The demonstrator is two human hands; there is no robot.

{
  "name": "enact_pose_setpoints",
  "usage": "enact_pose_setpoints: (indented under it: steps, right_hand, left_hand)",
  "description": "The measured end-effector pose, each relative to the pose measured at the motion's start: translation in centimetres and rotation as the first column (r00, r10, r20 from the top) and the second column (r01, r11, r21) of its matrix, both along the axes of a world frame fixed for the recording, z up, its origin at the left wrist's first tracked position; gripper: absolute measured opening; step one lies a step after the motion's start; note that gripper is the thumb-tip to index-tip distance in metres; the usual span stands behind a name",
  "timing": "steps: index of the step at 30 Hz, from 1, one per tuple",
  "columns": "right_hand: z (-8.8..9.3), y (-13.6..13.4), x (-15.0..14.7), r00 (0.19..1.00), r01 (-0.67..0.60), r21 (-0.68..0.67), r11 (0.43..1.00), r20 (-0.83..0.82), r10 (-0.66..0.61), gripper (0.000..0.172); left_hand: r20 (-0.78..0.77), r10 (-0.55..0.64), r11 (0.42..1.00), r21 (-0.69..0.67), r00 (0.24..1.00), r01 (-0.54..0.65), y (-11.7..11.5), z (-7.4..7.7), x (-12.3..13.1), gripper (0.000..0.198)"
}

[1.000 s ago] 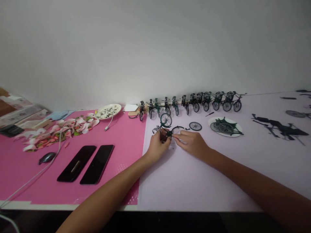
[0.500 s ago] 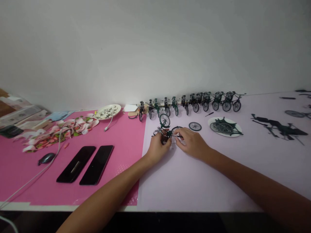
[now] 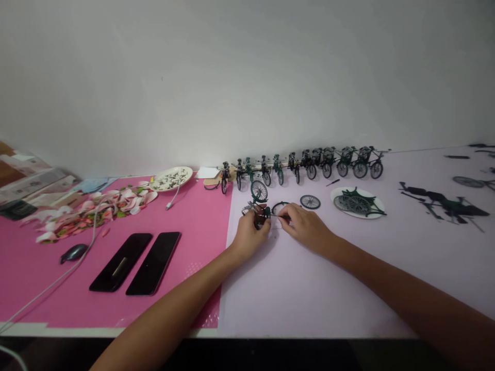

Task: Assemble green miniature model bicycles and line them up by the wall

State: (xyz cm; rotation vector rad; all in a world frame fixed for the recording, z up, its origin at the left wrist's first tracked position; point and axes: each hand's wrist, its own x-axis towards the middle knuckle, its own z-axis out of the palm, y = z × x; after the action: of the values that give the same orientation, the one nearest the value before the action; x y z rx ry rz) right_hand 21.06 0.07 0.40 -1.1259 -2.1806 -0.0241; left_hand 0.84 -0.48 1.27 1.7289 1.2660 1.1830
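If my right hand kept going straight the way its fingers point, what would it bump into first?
Most likely the small model bicycle in your left hand, just ahead of your right hand; depth is unclear, so your left fingertips might come first.

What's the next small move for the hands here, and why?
Probably ease the right hand slightly toward the part-built model bicycle while the left hand steadies it: the left grips the bicycle, and the right is close beside it, apparently pinching a thin piece too small to identify.
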Motion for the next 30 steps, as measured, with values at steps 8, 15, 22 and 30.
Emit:
enact_pose_setpoints:
  steps: [8, 15, 22, 30]
  right_hand:
    - [0.0, 0.4, 0.4, 1.0, -0.004, 0.061, 0.998, 0.017, 0.003, 0.025]
    - [1.3, -0.5, 0.0, 0.998, 0.046, 0.027, 0.999, 0.031, -0.047, 0.025]
    - [1.5, -1.0, -0.1, 0.999, 0.005, -0.093, 0.996, -0.037, -0.009, 0.004]
    - [1.2, -0.5, 0.0, 0.998, 0.044, -0.114, 0.992, 0.039, -0.04, 0.016]
  left_hand:
    - [-0.024, -0.027, 1.0, 0.001, 0.999, 0.027, 0.0, -0.3, 0.0, 0.038]
    - [-0.05, -0.058, 0.998, 0.031, 0.997, 0.059, -0.3, -0.2, 0.1, 0.036]
    - [-0.058, -0.021, 1.0, -0.014, 0.998, 0.02, -0.1, -0.2, 0.1, 0.038]
    - [-0.032, -0.029, 1.0, -0.003, 0.999, 0.029, -0.1, -0.3, 0.1, 0.038]
